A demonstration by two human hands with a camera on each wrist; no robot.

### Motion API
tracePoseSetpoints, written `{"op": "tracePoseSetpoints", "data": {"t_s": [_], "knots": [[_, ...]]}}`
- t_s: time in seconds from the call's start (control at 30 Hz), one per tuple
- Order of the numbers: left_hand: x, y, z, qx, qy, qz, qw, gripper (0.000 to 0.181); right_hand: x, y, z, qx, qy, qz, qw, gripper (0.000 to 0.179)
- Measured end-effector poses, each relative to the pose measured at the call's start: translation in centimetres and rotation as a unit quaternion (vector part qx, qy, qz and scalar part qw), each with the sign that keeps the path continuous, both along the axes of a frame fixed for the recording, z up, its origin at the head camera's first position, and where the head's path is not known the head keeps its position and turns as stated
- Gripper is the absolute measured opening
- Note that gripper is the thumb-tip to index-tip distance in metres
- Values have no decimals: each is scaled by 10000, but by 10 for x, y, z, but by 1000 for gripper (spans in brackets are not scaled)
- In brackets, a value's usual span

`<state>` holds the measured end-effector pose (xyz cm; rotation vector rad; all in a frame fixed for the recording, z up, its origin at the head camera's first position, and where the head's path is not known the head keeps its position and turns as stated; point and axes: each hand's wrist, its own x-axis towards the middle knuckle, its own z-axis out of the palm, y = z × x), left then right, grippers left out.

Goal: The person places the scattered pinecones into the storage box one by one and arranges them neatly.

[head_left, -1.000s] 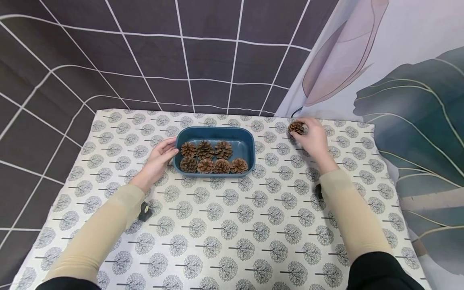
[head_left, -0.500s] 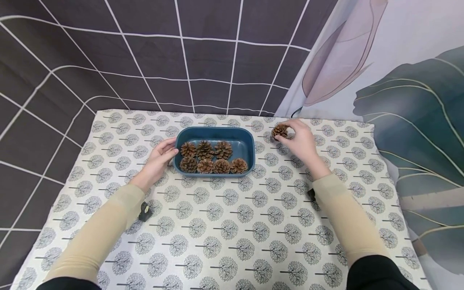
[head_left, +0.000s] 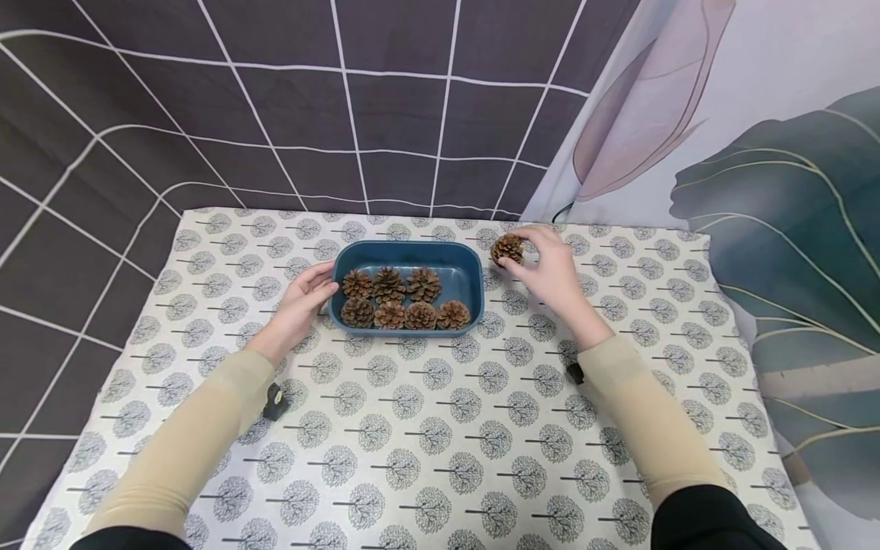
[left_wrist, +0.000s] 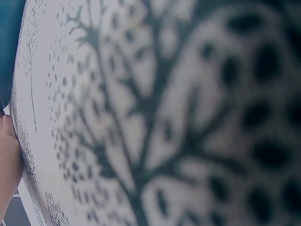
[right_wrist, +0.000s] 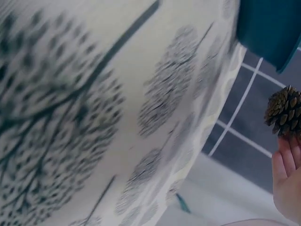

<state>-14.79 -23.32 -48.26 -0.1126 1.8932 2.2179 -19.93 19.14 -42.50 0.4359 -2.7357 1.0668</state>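
A blue rectangular container [head_left: 474,286] stands on the cloth, holding several brown pine cones [head_left: 389,284] in two rows. My left hand [head_left: 300,299] rests against its left end, with the thumb and fingers touching the outer wall. That hand [left_wrist: 8,162] and a strip of the blue wall [left_wrist: 8,52] show at the left edge of the left wrist view. Just beyond the container's right end, my right hand [head_left: 546,267] holds another pine cone [head_left: 507,250] between thumb and fingers. The same pine cone [right_wrist: 284,110] appears in the right wrist view, with fingertips beneath it.
A white cloth [head_left: 440,428] printed with grey trees covers the table. Behind it hangs a dark curtain [head_left: 399,114] with white grid lines. A pale curtain [head_left: 791,229] with leaf shapes hangs on the right. A small black device [head_left: 275,401] sits at the left wrist.
My right hand has moved left with its pine cone, from the table's back right to beside the container's right end. The left hand, container and pine cones inside have stayed in place.
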Motion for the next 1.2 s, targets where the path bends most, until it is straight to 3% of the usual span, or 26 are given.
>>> {"op": "tracePoseSetpoints", "data": {"t_s": [0.33, 0.93, 1.2], "knots": [[0, 0, 0, 64, -39, 62, 10000, 39, 7, -22, 2, -248, 181, 506, 9982, 50], [-1, -1, -2, 199, 31, 66, 9998, 40, 11, -51, -9, -351, -121, 1178, 9923, 50], [-1, -1, -3, 54, 53, 3, 10000, 43, 10, -53, -15, -79, -440, 1448, 9885, 51]]}}
